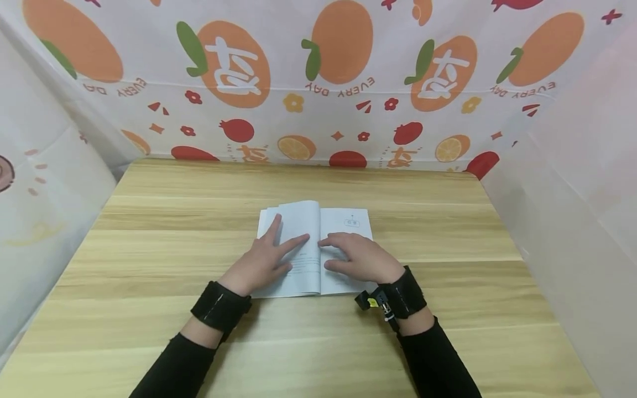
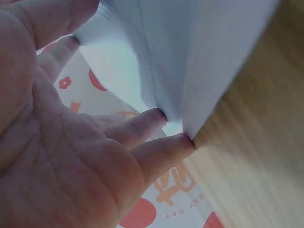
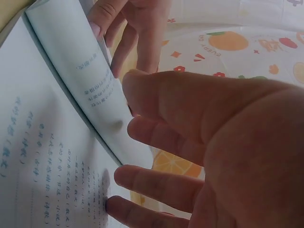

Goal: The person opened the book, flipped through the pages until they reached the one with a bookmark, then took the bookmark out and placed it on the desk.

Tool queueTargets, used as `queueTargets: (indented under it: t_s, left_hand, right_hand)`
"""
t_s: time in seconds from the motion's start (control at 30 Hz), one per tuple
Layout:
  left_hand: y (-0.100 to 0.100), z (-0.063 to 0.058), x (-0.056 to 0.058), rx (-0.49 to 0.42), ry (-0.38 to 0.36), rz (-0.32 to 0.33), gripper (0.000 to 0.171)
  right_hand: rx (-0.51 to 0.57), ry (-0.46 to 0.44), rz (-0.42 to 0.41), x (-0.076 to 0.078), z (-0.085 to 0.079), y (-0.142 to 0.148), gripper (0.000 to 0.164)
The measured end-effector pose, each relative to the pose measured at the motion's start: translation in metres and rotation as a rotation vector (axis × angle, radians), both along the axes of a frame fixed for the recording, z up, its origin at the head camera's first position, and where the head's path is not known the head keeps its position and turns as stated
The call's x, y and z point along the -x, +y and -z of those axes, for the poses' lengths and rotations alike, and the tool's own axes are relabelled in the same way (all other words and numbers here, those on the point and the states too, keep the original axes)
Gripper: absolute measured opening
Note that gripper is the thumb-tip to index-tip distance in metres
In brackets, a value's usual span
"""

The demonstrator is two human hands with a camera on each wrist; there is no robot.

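Book (image 1: 311, 276), lying open at the middle of the worktop (image 1: 124, 265); its left pages are bulging near the fold, its fine print staying too small to read in the head view. Left hand (image 1: 265, 261): spreading straight fingers over the left page, covering part of the text; glare is washing out paper beside it in the left wrist view. Right hand (image 1: 367, 258): extending loosely parted fingers over the right page, gripping nothing, hiding the page's middle; whether every fingertip is touching cannot be told. Black sleeves (image 1: 181, 365), running off the near edge. Fruit-print cloth (image 1: 288, 119), hanging beyond the far edge, its top being cut off.
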State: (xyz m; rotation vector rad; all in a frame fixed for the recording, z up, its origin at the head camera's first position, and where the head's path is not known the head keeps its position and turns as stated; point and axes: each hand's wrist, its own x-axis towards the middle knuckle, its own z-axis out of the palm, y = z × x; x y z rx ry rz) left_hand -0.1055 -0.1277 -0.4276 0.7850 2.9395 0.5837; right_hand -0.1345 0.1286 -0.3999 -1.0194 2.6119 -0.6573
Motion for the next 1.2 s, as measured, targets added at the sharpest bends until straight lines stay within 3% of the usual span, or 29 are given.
queueTargets:
  t_s: [0.3,0.77,1.2]
  left_hand:
    - [-0.001,0.000,-0.001,0.010,0.012,0.008,0.047]
    - [0.002,0.000,0.001,0.003,-0.021,-0.036,0.058]
    - [0.006,0.000,0.000,-0.034,-0.018,-0.010,0.066]
  right_hand:
    - [-0.013,0.014,0.021,0.000,0.000,0.000,0.046]
    - [-0.023,0.029,0.071,0.006,0.003,0.008,0.045]
    - [-0.058,0.024,0.271,0.013,0.004,0.023,0.058]
